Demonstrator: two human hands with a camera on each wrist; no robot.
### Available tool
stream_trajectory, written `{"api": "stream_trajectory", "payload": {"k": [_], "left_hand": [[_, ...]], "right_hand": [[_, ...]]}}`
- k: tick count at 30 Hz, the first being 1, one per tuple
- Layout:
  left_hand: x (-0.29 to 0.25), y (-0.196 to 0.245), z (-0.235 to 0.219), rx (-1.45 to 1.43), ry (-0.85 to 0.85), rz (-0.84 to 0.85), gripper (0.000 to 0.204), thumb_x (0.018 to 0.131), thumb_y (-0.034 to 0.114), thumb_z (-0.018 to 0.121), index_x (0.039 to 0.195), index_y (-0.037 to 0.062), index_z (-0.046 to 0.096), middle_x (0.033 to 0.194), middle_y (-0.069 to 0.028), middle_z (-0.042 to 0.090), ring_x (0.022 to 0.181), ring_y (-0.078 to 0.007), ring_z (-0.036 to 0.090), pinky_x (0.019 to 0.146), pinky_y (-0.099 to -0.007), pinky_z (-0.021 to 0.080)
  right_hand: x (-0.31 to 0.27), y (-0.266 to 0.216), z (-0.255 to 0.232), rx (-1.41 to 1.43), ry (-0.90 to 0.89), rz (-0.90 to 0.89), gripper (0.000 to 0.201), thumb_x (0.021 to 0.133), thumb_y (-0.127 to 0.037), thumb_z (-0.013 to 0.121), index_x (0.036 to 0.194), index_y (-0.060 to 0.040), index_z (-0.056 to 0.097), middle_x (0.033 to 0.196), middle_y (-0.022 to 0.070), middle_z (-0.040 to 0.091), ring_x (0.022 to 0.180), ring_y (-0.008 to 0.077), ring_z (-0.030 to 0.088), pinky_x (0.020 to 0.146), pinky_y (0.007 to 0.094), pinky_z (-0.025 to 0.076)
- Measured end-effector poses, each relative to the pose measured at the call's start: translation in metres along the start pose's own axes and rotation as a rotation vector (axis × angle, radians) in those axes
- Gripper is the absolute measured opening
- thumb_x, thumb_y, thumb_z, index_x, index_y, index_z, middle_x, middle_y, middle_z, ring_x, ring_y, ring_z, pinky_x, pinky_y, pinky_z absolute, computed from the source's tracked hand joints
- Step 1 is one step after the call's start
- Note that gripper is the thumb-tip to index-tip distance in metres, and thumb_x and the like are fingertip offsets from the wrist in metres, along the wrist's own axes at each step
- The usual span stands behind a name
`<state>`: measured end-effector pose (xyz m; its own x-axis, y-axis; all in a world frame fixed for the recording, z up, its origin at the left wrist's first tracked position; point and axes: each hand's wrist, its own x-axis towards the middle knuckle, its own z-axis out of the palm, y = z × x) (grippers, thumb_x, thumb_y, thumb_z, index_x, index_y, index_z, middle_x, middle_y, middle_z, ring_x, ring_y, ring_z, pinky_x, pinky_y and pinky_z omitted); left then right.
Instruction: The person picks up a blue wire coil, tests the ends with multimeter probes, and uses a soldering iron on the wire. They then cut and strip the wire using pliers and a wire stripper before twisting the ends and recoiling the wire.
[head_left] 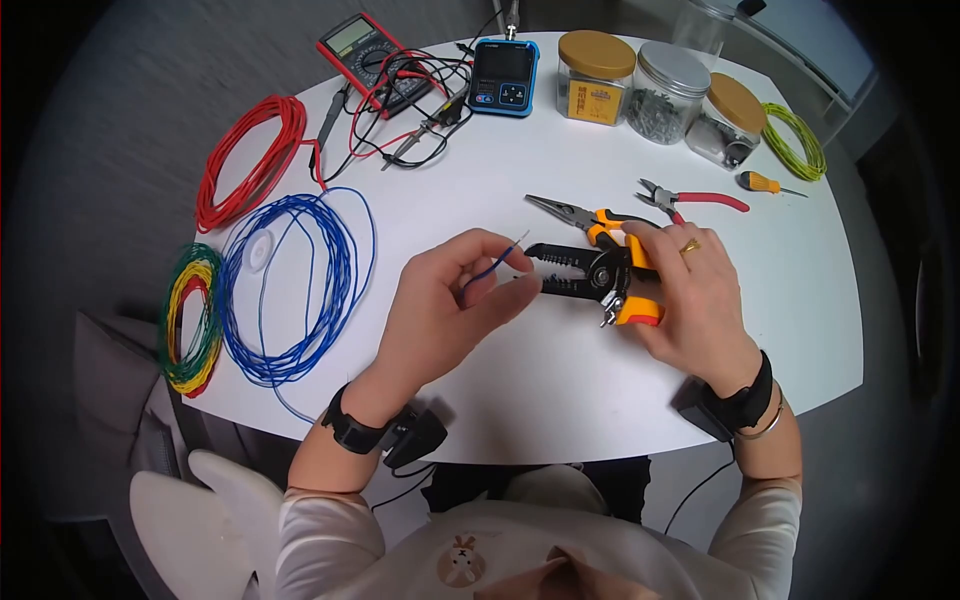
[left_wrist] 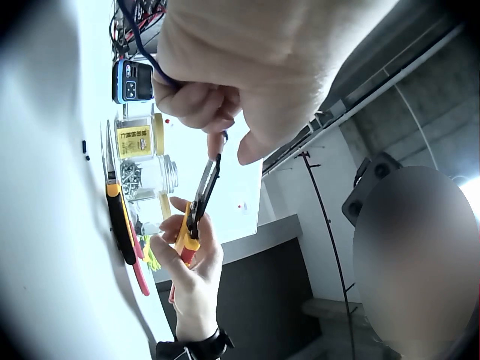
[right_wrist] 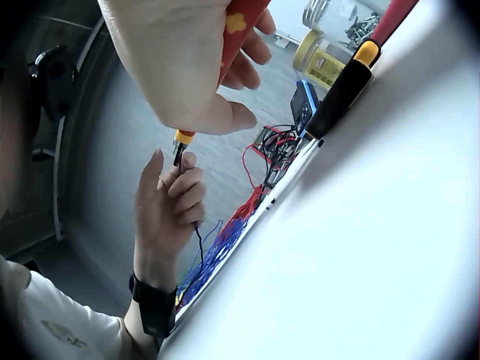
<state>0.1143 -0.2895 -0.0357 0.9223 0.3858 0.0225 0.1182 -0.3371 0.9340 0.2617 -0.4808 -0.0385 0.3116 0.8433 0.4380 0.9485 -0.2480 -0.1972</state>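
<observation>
My left hand (head_left: 430, 305) pinches a dark blue wire (head_left: 489, 271) between thumb and fingers, and the wire's short bare tip points up and away. My right hand (head_left: 697, 300) grips wire strippers (head_left: 603, 274) by their orange-yellow and red handles. Their black notched jaws stand apart, pointing left, with the tips right at my left fingertips. In the left wrist view the strippers (left_wrist: 202, 196) reach up toward that hand. From the right wrist view, the wire (right_wrist: 201, 247) trails below my left fist toward the coils. Long-nose pliers (head_left: 562, 210) lie just behind the strippers.
Blue (head_left: 230, 300), red (head_left: 250, 170) and multicoloured (head_left: 185, 330) wire coils lie at left. A multimeter (head_left: 365, 60), tangled leads and a blue-cased meter (head_left: 505, 80) sit behind. Jars (head_left: 660, 95), red-handled cutters (head_left: 710, 200), a screwdriver (head_left: 760, 182) and a yellow-green coil (head_left: 800, 150) are at right.
</observation>
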Motion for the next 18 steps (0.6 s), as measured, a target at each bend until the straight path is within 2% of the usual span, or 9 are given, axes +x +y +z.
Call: {"api": "stream_trajectory", "payload": {"k": [6,9,13,15,18], "left_hand": [[0.002,0.004,0.007,-0.031,-0.071,-0.088,0.015,0.080,0.014,0.069,0.087,0.0022,0.065,0.058,0.0076,0.039,0.054,-0.0014,0.029,0.048,-0.0181,0.025],[0.000,0.003,0.006,-0.084,-0.104,-0.181,0.015,0.080,0.015,0.069,0.084,0.0012,0.066,0.057,0.0072,0.040,0.054,-0.0013,0.030,0.048,-0.0182,0.025],[0.003,0.000,0.005,-0.039,-0.079,-0.119,0.013,0.083,0.013,0.066,0.086,0.0004,0.066,0.057,0.0073,0.040,0.053,-0.0009,0.031,0.048,-0.0178,0.025],[0.004,-0.002,0.005,-0.043,-0.039,-0.082,0.014,0.087,0.014,0.061,0.088,0.0009,0.066,0.056,0.0078,0.039,0.053,-0.0007,0.030,0.048,-0.0179,0.024],[0.007,0.003,-0.003,-0.237,-0.011,-0.207,0.020,0.092,0.016,0.052,0.092,0.0020,0.066,0.057,0.0083,0.036,0.053,-0.0008,0.029,0.048,-0.0186,0.023]], "right_hand": [[0.001,-0.009,-0.006,-0.138,0.034,-0.059,0.060,0.053,-0.008,0.074,0.110,-0.0027,0.055,0.086,0.0078,0.053,0.079,0.0242,0.050,0.073,0.0345,0.040],[0.000,-0.011,-0.006,-0.160,0.046,-0.084,0.060,0.053,-0.009,0.074,0.110,-0.0026,0.055,0.086,0.0078,0.053,0.080,0.0238,0.050,0.074,0.0350,0.040],[0.001,-0.008,-0.004,-0.153,0.039,-0.086,0.062,0.052,-0.009,0.074,0.110,-0.0028,0.055,0.087,0.0085,0.054,0.080,0.0239,0.050,0.074,0.0348,0.040],[0.002,-0.005,-0.006,-0.103,-0.036,-0.021,0.061,0.054,-0.010,0.074,0.111,-0.0028,0.055,0.088,0.0098,0.054,0.082,0.0248,0.051,0.077,0.0348,0.041],[0.001,0.007,-0.001,0.074,-0.113,0.107,0.059,0.057,-0.009,0.073,0.112,-0.0018,0.053,0.090,0.0130,0.055,0.085,0.0284,0.053,0.081,0.0356,0.042]]}}
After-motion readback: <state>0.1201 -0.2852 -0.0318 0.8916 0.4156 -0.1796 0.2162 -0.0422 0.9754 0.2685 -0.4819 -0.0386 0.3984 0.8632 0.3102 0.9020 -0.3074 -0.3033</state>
